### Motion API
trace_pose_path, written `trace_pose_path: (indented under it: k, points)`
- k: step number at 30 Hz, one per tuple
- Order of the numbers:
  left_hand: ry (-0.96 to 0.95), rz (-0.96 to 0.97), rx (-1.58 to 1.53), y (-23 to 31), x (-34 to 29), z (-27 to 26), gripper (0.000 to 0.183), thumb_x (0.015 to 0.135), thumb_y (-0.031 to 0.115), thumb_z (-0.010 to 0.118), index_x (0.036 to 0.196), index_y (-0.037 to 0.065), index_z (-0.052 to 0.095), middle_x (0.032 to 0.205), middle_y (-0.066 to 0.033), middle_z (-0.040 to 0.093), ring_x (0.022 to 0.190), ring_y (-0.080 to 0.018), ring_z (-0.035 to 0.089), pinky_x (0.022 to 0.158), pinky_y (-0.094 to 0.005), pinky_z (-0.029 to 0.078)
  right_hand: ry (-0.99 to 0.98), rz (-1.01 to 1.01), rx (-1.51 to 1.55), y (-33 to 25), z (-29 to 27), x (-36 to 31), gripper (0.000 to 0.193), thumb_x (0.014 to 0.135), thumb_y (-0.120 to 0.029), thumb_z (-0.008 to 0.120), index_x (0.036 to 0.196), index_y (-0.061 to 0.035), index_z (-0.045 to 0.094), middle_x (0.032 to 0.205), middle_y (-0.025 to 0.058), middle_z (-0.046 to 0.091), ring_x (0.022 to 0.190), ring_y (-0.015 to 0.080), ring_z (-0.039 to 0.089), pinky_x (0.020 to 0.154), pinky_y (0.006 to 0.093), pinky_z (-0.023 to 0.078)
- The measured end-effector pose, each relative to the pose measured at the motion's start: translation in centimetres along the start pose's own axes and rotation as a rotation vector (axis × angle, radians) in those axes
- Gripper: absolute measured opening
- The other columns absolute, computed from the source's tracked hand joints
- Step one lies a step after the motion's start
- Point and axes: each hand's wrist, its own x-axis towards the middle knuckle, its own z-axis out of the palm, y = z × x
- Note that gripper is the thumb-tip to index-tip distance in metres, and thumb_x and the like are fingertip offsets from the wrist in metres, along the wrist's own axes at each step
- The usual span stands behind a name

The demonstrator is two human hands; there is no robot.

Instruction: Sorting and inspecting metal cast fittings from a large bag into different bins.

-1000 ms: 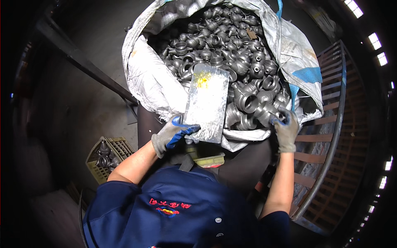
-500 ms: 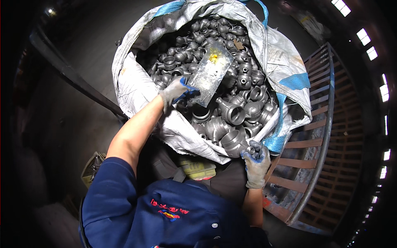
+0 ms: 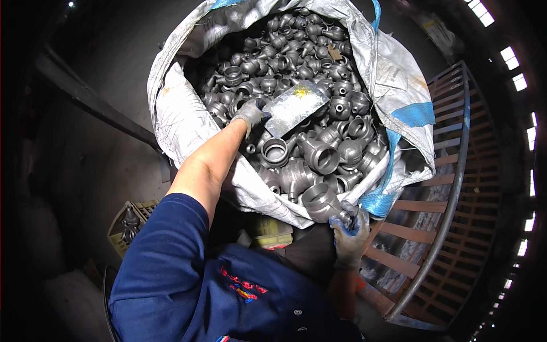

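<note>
In front of me a big white woven bulk bag (image 3: 185,122) is filled with dark grey metal pipe fittings (image 3: 279,151). My left hand (image 3: 250,115), in a grey and blue glove, grips the left edge of a flat, shiny rectangular plate (image 3: 293,109). A yellow patch marks the plate's far part, and it lies over the fittings. At the bag's near right rim, my gloved right hand (image 3: 350,231) is closed around the narrow end of a single pipe fitting (image 3: 320,202). That fitting's wide round mouth faces up and left.
To the right stands a rusty slatted metal rack (image 3: 413,228) with a curved rail. Dark metal parts sit in a yellowish crate (image 3: 118,231) at lower left. Another yellow-green crate (image 3: 272,232) shows below the bag. A dark bar (image 3: 97,102) crosses the left side.
The plate has turned clockwise, from steeply slanted to lying more crosswise, with my left hand moving along. My right hand still holds the fitting, slightly lower in the picture.
</note>
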Motion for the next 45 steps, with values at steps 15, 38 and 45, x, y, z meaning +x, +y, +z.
trace_pose_path:
  k: [15, 38, 45]
  points:
    - [0.092, -0.038, 0.242, 1.2, -1.5, 1.3, 0.072, 0.067, 0.047, 0.071, 0.128, 0.016, 0.045, 0.116, -0.0160, 0.057, 0.110, -0.0315, 0.052, 0.094, -0.0399, 0.040, 0.043, -0.066, -0.162, 0.1, 0.4, -0.1, 0.035, 0.071, 0.002, 0.066, 0.104, 0.0040, 0.054, 0.101, 0.0076, 0.052, 0.091, 0.0140, 0.051, 0.080, 0.0261, 0.044]
    - [-0.035, -0.010, 0.646, 5.8, 0.4, 3.2, 0.030, 0.077, 0.017, 0.055, 0.103, 0.004, 0.064, 0.124, -0.0221, 0.047, 0.109, -0.0327, 0.052, 0.087, -0.0393, 0.046, -0.030, -0.130, -0.521, 0.3, -0.8, 0.4, 0.034, 0.072, -0.012, 0.072, 0.099, 0.0015, 0.057, 0.093, 0.0084, 0.052, 0.086, 0.0163, 0.053, 0.072, 0.0287, 0.046]
    - [0.101, 0.189, 0.523, 5.4, 4.7, 2.0, 0.039, 0.078, 0.021, 0.054, 0.115, 0.009, 0.056, 0.120, -0.0175, 0.053, 0.110, -0.0311, 0.053, 0.092, -0.0412, 0.042, -0.065, -0.464, -0.703, 3.0, -2.6, 1.4, 0.023, 0.075, -0.010, 0.069, 0.092, 0.0019, 0.058, 0.083, 0.0139, 0.060, 0.074, 0.0278, 0.060, 0.068, 0.0345, 0.047]
